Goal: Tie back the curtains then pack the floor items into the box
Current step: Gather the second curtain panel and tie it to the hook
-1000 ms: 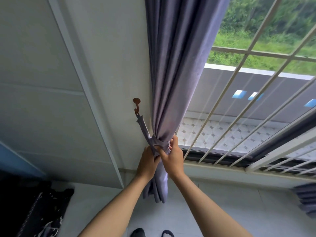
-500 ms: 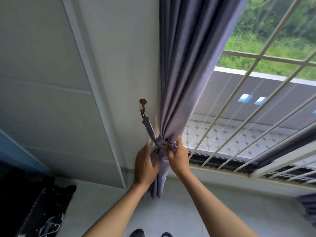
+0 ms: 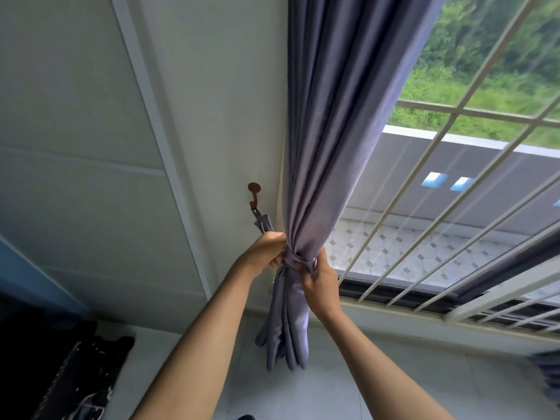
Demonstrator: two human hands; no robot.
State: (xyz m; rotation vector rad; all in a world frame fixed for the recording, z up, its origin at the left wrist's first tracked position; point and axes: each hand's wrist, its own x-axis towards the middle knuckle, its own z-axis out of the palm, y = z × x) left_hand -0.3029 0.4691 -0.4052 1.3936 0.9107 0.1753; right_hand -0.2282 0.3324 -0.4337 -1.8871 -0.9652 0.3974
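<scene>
A: Two hands on the curtain [image 3: 330, 140], both at the gathered waist. Landmark = wall hook [image 3: 254, 195].

B: Where's the waist relative to the hook?

A: Below and to the right of it. The purple curtain hangs bunched from the top of the view, pinched in at the tie-back band [image 3: 298, 260], then the loose tail falls below the band toward the floor [image 3: 348, 398].

B: Band attached?

A: One end runs up-left from the waist to the hook and hangs from it. The rest wraps around the curtain.

B: Left hand?

A: Left hand [image 3: 263, 253] sits directly below the hook, fingers curled around the band where it meets the curtain's left side. Gripping.

B: Right?

A: Right hand [image 3: 321, 280] is lower right of the hook, on the far side of the bundle. Fingers hooked into the band at the front of the wrap, thumb up against the fabric. Also gripping.

B: Knot closed?

A: Can't tell, fingers cover it.

B: Anything else?

A: Window grille [image 3: 454, 207] well to the right of the hook, greenery outside. A second curtain's edge [image 3: 545, 371] far lower right. Dark bag-like item [image 3: 78, 380] on the floor far lower left of the hook; too dark to identify.
</scene>
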